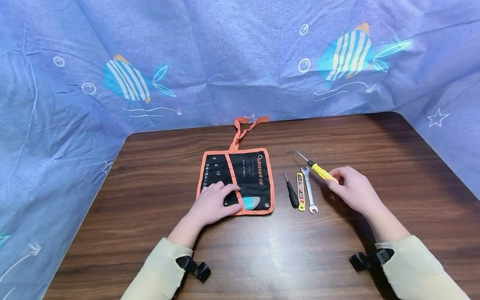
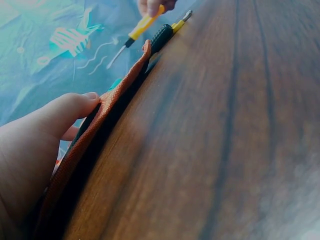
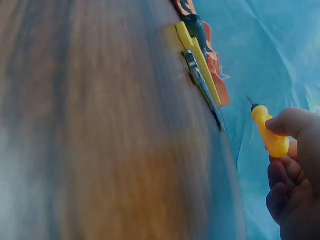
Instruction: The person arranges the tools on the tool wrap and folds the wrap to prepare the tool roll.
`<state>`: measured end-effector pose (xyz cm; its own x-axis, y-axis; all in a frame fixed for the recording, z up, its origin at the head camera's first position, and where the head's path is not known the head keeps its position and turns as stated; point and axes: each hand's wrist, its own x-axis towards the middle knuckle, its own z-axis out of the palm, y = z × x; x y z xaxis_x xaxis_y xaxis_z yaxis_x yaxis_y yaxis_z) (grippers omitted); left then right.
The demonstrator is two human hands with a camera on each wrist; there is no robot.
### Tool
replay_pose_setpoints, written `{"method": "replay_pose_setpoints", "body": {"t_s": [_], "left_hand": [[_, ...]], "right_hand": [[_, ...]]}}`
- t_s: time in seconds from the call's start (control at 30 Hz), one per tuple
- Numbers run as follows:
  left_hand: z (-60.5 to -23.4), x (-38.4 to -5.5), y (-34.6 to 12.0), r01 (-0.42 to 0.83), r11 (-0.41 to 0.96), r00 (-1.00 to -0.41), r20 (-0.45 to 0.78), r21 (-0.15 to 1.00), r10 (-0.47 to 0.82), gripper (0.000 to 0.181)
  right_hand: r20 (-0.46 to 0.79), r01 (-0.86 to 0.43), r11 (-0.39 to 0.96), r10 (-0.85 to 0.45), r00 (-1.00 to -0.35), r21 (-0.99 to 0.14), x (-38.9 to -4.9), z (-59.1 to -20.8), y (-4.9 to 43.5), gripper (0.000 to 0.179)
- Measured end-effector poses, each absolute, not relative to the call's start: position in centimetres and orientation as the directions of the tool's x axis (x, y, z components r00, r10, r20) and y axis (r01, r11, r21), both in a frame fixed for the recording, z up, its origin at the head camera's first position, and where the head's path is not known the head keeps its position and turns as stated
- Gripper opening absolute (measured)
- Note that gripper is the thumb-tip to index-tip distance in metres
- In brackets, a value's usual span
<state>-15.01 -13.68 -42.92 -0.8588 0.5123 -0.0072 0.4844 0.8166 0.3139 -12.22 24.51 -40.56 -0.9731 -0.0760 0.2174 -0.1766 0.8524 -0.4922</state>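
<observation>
In the head view, my left hand rests on the lower left of a black tool pouch with orange edging, its thumb by the lower orange border. A teal-and-grey rounded piece pokes out of the pouch pocket near that thumb; the rest of it is hidden. My right hand holds a screwdriver by its yellow handle, with the shaft pointing away to the upper left. Thumb and fingers pinch the yellow handle in the right wrist view.
Between the pouch and my right hand lie a small black screwdriver, a yellow-edged flat tool and an open-ended wrench. Orange ties run from the pouch to the back edge of the wooden table. A blue fish-print cloth hangs behind.
</observation>
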Motion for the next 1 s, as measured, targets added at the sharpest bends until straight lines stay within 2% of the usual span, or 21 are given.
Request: {"method": "replay_pose_setpoints", "body": {"t_s": [0.3,0.6,1.0], "left_hand": [[-42.6,-14.9,-13.6,0.467,0.814,-0.863,-0.024,0.344,0.505,0.054],[-42.4,-14.9,-13.7,0.472,0.81,-0.862,-0.012,0.348,0.507,0.054],[-42.6,-15.0,-13.7,0.476,0.812,-0.863,0.003,0.339,0.505,0.054]], "right_hand": [[0.224,-0.302,0.833,-0.22,-0.949,-0.463,-13.4,-40.1,21.8,0.014],[0.224,-0.481,0.806,-0.427,-0.876,-0.344,-14.5,-39.6,19.7,0.014],[0.219,-0.53,0.79,-0.483,-0.848,-0.308,-15.0,-40.0,19.4,0.012]]}}
